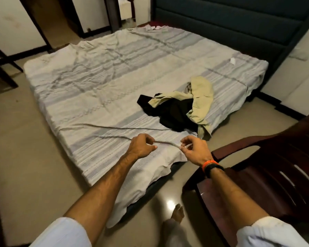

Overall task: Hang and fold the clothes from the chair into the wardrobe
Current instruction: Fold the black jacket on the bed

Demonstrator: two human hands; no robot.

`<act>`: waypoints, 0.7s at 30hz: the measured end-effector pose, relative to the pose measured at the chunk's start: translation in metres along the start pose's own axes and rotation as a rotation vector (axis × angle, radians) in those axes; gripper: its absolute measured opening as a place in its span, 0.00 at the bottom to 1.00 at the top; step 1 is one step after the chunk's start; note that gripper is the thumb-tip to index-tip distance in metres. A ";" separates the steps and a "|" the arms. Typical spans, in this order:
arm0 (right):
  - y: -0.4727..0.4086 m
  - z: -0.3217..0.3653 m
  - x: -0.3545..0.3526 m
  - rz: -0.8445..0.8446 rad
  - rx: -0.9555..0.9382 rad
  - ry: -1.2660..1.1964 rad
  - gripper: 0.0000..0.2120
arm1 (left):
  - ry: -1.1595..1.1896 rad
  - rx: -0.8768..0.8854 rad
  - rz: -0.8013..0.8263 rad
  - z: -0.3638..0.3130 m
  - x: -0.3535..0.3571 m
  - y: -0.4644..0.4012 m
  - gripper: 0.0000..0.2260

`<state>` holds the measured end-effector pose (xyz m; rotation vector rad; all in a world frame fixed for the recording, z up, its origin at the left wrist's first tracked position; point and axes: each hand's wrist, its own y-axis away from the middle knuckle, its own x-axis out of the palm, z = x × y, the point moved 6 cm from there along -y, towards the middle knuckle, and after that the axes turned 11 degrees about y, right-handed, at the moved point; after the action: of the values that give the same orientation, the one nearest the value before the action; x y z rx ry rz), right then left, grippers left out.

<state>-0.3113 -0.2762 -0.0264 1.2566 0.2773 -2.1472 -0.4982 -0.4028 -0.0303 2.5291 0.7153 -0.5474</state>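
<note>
A khaki garment [200,97] and a black garment [173,113] lie in a crumpled heap on the near right part of the mattress. The dark red plastic chair [268,166] stands at the right with nothing on its visible seat. My left hand [143,145] and my right hand [193,148] hover over the mattress's near corner. Each pinches a raised fold of the striped bed sheet [100,90], and a thin ridge runs leftward from that fold. The right wrist wears orange and black bands.
The low mattress lies on a beige tiled floor [21,143] in front of a dark teal padded headboard [239,18]. Dark wooden frames with white panels [12,24] line the back left. A dark furniture leg [2,68] is at the left. My bare foot [177,213] stands by the chair.
</note>
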 end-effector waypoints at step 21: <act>-0.291 -0.129 -0.020 0.138 0.216 -0.033 0.06 | 0.092 -0.202 0.166 -0.055 0.125 -0.320 0.11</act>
<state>-0.3900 0.0201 -0.1143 1.3165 -0.0558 -2.1192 -0.5676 -0.0820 -0.1451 2.4072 0.5561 -0.2885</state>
